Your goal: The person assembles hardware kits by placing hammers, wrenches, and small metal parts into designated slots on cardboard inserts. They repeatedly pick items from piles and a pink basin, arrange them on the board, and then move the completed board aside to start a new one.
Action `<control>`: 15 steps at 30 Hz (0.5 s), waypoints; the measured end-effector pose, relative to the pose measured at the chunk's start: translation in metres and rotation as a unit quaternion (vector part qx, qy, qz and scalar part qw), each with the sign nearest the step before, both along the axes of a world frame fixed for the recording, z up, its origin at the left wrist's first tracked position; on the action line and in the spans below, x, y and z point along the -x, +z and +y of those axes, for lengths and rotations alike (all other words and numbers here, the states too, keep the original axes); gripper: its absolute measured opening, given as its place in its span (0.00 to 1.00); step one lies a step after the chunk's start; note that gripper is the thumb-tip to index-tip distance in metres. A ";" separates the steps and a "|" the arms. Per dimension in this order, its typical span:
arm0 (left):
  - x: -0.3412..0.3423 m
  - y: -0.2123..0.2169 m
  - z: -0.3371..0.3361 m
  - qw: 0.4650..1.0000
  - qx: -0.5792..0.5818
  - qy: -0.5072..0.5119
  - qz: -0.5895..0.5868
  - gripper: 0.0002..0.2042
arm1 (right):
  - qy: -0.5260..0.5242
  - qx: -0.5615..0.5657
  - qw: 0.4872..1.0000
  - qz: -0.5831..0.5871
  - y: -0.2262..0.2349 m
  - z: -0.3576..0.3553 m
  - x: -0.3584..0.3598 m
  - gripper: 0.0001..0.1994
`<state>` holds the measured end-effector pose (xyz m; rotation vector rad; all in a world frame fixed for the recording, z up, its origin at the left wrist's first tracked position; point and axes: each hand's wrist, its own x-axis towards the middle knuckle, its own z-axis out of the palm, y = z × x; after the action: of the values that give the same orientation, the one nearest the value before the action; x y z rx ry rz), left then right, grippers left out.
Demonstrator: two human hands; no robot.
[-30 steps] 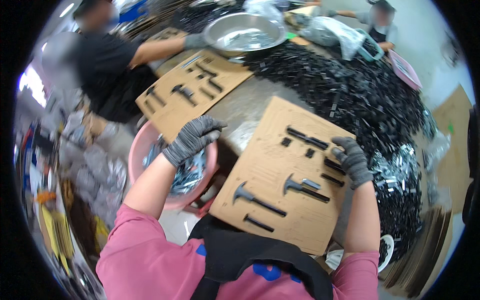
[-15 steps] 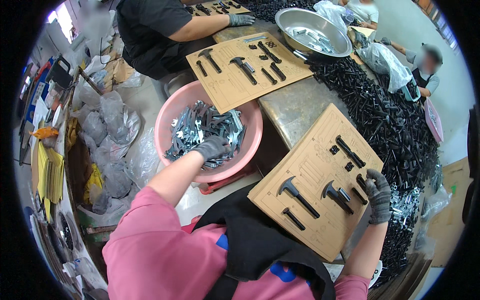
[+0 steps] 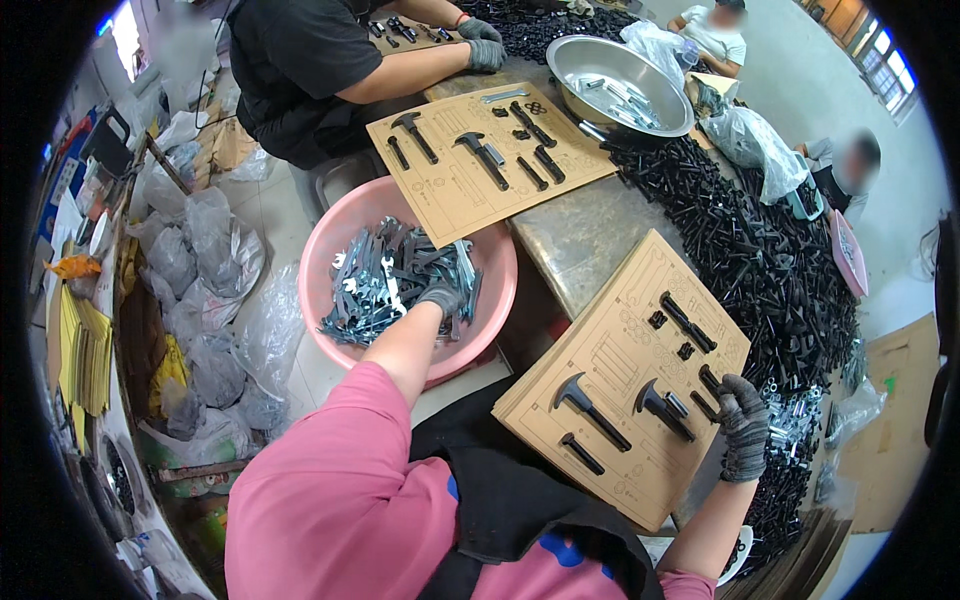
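My left hand (image 3: 440, 298), in a grey glove, is down among the silver wrenches (image 3: 385, 280) piled in a pink basin (image 3: 330, 245); whether it grips one cannot be told. My right hand (image 3: 744, 425), also gloved, rests on the right edge of a brown cardboard tool card (image 3: 610, 370) lying in front of me. Black hammers (image 3: 585, 405) and small black parts (image 3: 685, 320) sit in the card's slots.
A heap of black metal parts (image 3: 760, 250) covers the table to the right. Across from me, a person in black (image 3: 300, 60) works at a second tool card (image 3: 480, 160) beside a steel bowl (image 3: 625, 80). Plastic bags (image 3: 210, 280) crowd the floor at left.
My left hand left the card and dropped into the pink basin of wrenches. My view swung left and down toward the basin. My right hand stayed at the card's right edge.
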<state>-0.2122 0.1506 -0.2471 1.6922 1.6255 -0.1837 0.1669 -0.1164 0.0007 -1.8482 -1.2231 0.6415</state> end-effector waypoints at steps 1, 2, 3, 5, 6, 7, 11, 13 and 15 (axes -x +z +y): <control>0.004 0.005 -0.002 0.999 0.020 0.031 -0.031 0.15 | 0.004 -0.007 1.000 -0.003 -0.001 0.000 -0.001 0.13; 0.008 0.011 -0.006 0.995 0.042 0.066 -0.063 0.15 | 0.007 -0.014 1.000 -0.005 -0.003 0.001 -0.001 0.13; 0.012 0.018 -0.012 0.987 0.065 0.106 -0.100 0.15 | 0.010 -0.021 1.000 -0.006 -0.004 0.001 -0.002 0.13; 0.021 0.035 -0.027 0.963 0.105 0.181 -0.169 0.15 | 0.012 -0.017 0.999 0.030 -0.004 0.005 0.002 0.12; 0.024 0.046 -0.035 0.956 0.109 0.197 -0.189 0.15 | 0.013 -0.016 0.999 0.048 -0.004 0.007 0.006 0.12; 0.029 0.061 -0.045 0.970 0.044 0.157 -0.181 0.14 | 0.027 -0.017 0.998 0.050 -0.002 0.009 0.009 0.12; 0.045 0.095 -0.080 0.935 0.030 0.146 -0.323 0.11 | 0.063 -0.007 0.997 0.052 -0.003 0.019 0.027 0.13; 0.044 0.133 -0.097 0.925 -0.052 0.055 -0.373 0.09 | 0.118 -0.020 0.989 -0.091 -0.006 0.031 0.043 0.10; 0.036 0.151 -0.101 0.917 -0.087 -0.015 -0.388 0.09 | 0.213 -0.036 0.976 0.018 -0.007 0.042 0.064 0.10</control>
<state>-0.2484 0.0499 -0.0964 1.6154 1.0274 0.5730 0.1034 -0.0748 -0.0066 -1.5158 -1.6125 0.8443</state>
